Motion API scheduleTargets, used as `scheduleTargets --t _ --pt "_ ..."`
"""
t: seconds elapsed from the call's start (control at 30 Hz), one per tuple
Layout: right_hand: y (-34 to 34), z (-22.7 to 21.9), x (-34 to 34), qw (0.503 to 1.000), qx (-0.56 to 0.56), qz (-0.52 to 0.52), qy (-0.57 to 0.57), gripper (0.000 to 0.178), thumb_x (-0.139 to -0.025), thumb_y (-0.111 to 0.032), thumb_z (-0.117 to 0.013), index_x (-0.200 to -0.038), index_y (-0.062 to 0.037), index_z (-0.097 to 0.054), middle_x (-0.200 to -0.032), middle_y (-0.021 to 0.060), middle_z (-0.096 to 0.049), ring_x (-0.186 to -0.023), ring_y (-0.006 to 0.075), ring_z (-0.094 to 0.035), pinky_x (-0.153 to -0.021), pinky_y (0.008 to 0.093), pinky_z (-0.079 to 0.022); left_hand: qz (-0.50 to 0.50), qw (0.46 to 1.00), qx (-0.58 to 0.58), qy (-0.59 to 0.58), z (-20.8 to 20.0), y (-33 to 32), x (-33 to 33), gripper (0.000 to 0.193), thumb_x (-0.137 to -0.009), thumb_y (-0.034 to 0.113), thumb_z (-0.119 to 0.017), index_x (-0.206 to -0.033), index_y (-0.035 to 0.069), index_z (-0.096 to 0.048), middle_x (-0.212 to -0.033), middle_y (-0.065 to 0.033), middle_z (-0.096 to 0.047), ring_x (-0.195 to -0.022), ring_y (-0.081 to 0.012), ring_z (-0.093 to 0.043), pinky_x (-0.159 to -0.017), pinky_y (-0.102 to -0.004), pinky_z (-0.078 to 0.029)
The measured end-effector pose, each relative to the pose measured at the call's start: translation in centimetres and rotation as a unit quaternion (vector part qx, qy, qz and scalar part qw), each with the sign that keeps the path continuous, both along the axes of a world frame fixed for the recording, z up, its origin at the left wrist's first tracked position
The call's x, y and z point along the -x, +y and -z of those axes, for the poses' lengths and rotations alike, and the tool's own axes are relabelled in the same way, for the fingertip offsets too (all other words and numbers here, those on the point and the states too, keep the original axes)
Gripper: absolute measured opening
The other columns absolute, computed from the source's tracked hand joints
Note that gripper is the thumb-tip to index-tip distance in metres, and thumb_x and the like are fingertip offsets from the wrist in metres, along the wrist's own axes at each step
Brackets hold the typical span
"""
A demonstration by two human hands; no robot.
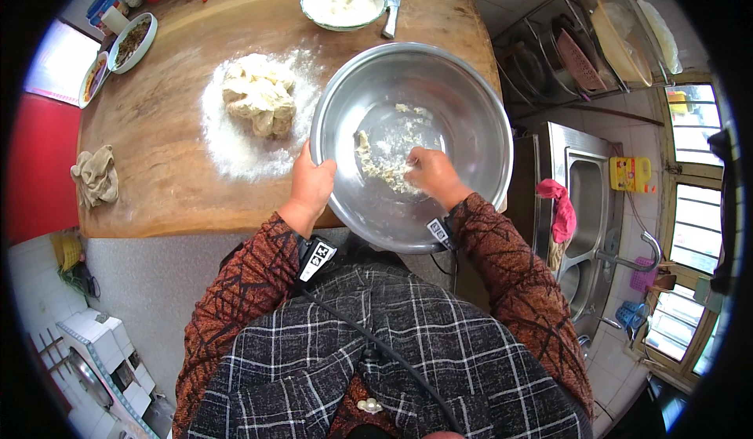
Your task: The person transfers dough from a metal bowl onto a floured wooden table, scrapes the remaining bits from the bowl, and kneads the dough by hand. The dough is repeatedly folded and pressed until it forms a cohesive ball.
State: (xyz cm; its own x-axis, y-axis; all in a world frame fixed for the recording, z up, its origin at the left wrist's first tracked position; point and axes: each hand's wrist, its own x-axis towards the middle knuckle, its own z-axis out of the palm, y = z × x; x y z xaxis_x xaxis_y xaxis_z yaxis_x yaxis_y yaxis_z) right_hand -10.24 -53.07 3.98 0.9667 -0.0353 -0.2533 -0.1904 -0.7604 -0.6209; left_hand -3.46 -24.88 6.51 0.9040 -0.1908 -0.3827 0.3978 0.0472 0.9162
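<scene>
A large steel bowl (478, 125) rests at the table's right front edge, with flour and dough crumbs (382, 171) scattered over its bottom. My left hand (311, 182) is closed round the bowl's left rim, thumb toward the inside. Inside the bowl, my right hand (434, 174) has its fingers curled together among the crumbs; its palm side is hidden. Left of the bowl, a rough lump of dough (259, 98) lies on a patch of white flour (220, 145), apart from both hands.
Toward the back stand a white bowl of flour (343, 4) and a cleaver (389, 0) beside it. A dish of dark food (132, 43) sits far left, a crumpled cloth (96, 176) near the left edge. To the right are a sink (584, 204) and a metal rack (541, 27).
</scene>
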Motion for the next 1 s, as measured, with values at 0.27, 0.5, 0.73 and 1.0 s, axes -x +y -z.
scheduleTargets --t 0.27,0.5,0.73,1.0 --pt "-5.0 0.9 -3.8 0.970 0.133 0.195 -0.053 0.027 -0.082 -0.008 -0.082 -0.107 -0.0015 -0.074 -0.106 0.0231 -0.076 -0.102 0.0418 -0.073 -0.091 0.0462 -0.057 -0.018 1.000 -0.018 -0.005 0.3 0.3 0.6 0.051 -0.089 -0.005 -0.056 -0.139 -0.002 -0.058 -0.116 -0.0131 -0.071 -0.100 -0.0203 -0.069 -0.088 -0.0336 -0.057" --pt "4.8 1.7 -4.1 0.996 0.031 0.015 -0.082 0.024 -0.084 -0.008 -0.077 -0.107 -0.0029 -0.071 -0.104 0.0233 -0.074 -0.101 0.0427 -0.071 -0.089 0.0487 -0.056 -0.034 0.999 -0.031 -0.011 0.5 0.2 0.7 0.048 -0.088 -0.005 -0.057 -0.136 -0.001 -0.060 -0.111 -0.0123 -0.072 -0.092 -0.0192 -0.069 -0.082 -0.0335 -0.057" --pt "-1.8 -0.1 -4.6 0.986 0.073 0.113 -0.095 0.018 -0.083 -0.012 -0.082 -0.097 -0.0020 -0.076 -0.096 0.0221 -0.075 -0.090 0.0409 -0.073 -0.082 0.0462 -0.058 -0.042 0.999 -0.015 -0.009 0.6 0.1 0.7 0.047 -0.088 -0.007 -0.058 -0.134 0.000 -0.061 -0.107 -0.0101 -0.072 -0.091 -0.0184 -0.068 -0.081 -0.0330 -0.057" --pt "0.8 2.5 -6.3 0.959 0.222 0.074 -0.159 0.015 -0.087 -0.006 -0.073 -0.102 -0.0058 -0.079 -0.101 0.0177 -0.072 -0.097 0.0370 -0.072 -0.087 0.0471 -0.059 -0.049 0.997 -0.052 -0.019 0.4 -0.1 0.8 0.047 -0.088 -0.007 -0.058 -0.134 0.000 -0.061 -0.106 -0.0097 -0.072 -0.091 -0.0178 -0.068 -0.080 -0.0327 -0.057"
